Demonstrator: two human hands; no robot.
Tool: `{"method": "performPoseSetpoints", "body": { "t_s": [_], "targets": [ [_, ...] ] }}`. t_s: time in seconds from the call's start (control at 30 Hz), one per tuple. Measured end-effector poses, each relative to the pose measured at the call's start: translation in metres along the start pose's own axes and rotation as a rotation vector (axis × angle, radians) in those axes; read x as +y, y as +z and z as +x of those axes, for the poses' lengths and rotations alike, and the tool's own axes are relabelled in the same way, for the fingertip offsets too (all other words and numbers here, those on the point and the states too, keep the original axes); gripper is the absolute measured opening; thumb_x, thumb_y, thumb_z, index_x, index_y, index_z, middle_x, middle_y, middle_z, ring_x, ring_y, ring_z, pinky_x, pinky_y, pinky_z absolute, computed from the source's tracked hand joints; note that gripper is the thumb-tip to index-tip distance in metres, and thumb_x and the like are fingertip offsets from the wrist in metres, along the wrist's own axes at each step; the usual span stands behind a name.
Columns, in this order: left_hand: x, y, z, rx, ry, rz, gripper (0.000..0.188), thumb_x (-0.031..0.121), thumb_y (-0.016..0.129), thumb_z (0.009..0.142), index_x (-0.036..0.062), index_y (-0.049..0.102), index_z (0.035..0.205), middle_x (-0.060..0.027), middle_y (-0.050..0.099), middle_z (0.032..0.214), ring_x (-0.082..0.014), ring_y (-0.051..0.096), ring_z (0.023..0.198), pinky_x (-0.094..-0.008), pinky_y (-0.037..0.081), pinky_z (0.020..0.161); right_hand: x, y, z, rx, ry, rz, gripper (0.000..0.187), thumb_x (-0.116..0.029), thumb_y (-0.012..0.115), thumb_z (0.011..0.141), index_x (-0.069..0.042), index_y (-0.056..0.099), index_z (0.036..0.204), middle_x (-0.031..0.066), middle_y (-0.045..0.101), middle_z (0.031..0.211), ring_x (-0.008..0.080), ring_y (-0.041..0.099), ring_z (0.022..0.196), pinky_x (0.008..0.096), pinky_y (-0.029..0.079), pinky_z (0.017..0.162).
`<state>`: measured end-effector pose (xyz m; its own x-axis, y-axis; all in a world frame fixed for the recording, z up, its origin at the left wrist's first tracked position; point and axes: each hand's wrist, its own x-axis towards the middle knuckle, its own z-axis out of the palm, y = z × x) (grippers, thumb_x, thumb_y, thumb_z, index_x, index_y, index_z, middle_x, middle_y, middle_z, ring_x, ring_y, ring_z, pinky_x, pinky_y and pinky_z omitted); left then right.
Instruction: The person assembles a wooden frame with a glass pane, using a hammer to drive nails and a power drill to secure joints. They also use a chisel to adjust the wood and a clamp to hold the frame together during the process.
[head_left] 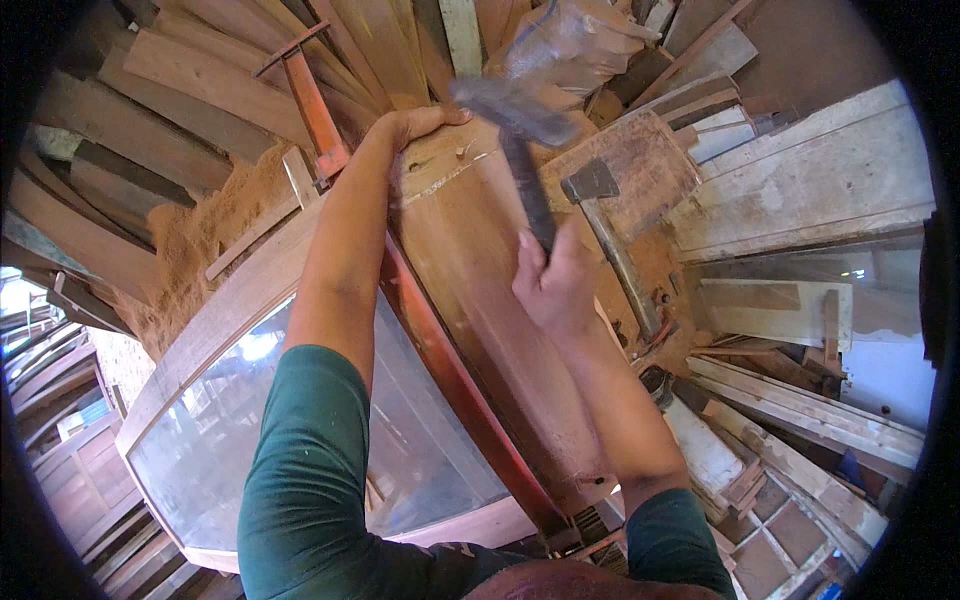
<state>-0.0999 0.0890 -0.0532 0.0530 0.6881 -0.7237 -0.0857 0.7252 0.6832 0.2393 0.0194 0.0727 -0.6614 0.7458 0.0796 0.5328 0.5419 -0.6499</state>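
Gripping a hammer [527,185] by its dark handle, the right hand [555,280] is closed and raised over a long wooden board [470,290]. The hammer head is blurred and appears above the board's far end. The left hand [425,122] lies at that same end, near the left corner, fingers pointing right; whether it has hold of anything cannot be told.

The board lies lengthwise in front of the person, between the two forearms. Its far end bears a dark hole and a pale, rough line across the face. A red metal bar [440,340] runs along the board's left side. Left of that bar is a wood-framed glass panel [425,440], partly covered by the left arm.

To the right of the board, a hatchet [622,265] lies with its head on the far side, near a dusty wooden slab [645,165]. Sawdust [225,205] is heaped beyond the glass panel, beside stacked planks [215,80]. A crumpled plastic bag [580,45] is beyond the board.
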Motion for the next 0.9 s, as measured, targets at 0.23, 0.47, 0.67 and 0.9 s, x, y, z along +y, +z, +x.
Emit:
{"method": "performPoseSetpoints", "body": {
  "t_s": [0.23,0.47,0.67,0.9],
  "targets": [
    [0.019,-0.010,-0.004,-0.138,-0.102,-0.067,0.064,0.065,0.069,0.089,0.0070,0.072,0.115,-0.0100,0.076,0.100,-0.0220,0.072,0.084,-0.0392,0.059,0.076,0.051,0.016,-0.002,-0.185,0.119,-0.090,0.032,-0.028,0.055,0.104,0.003,0.052,0.113,0.0325,0.066,0.080,0.0515,0.067,0.079,0.0608,0.051,0.071],
    [0.020,0.005,0.010,-0.065,-0.088,-0.058,0.051,0.052,0.079,0.088,0.0077,0.073,0.112,-0.0088,0.077,0.094,-0.0189,0.072,0.074,-0.0369,0.061,0.070,0.057,0.022,-0.005,-0.179,0.083,-0.050,0.031,-0.029,0.058,0.103,0.002,0.052,0.109,0.0310,0.065,0.076,0.0516,0.067,0.075,0.0604,0.052,0.068],
    [0.017,0.003,0.006,-0.203,-0.089,-0.123,0.045,0.045,0.078,0.090,0.0052,0.073,0.111,-0.0097,0.077,0.090,-0.0204,0.074,0.073,-0.0372,0.062,0.069,0.051,0.025,-0.003,-0.125,0.147,-0.117,0.031,-0.029,0.058,0.103,0.001,0.053,0.108,0.0318,0.066,0.076,0.0517,0.067,0.076,0.0595,0.052,0.067],
    [0.011,-0.018,0.024,-0.311,-0.055,-0.130,0.044,0.036,0.080,0.088,0.0045,0.071,0.119,-0.0094,0.077,0.104,-0.0198,0.074,0.088,-0.0365,0.061,0.082,0.063,0.027,0.003,-0.105,0.210,0.038,0.035,-0.033,0.055,0.105,0.001,0.055,0.112,0.0337,0.066,0.081,0.0549,0.066,0.082,0.0615,0.051,0.072]
  ]
}}
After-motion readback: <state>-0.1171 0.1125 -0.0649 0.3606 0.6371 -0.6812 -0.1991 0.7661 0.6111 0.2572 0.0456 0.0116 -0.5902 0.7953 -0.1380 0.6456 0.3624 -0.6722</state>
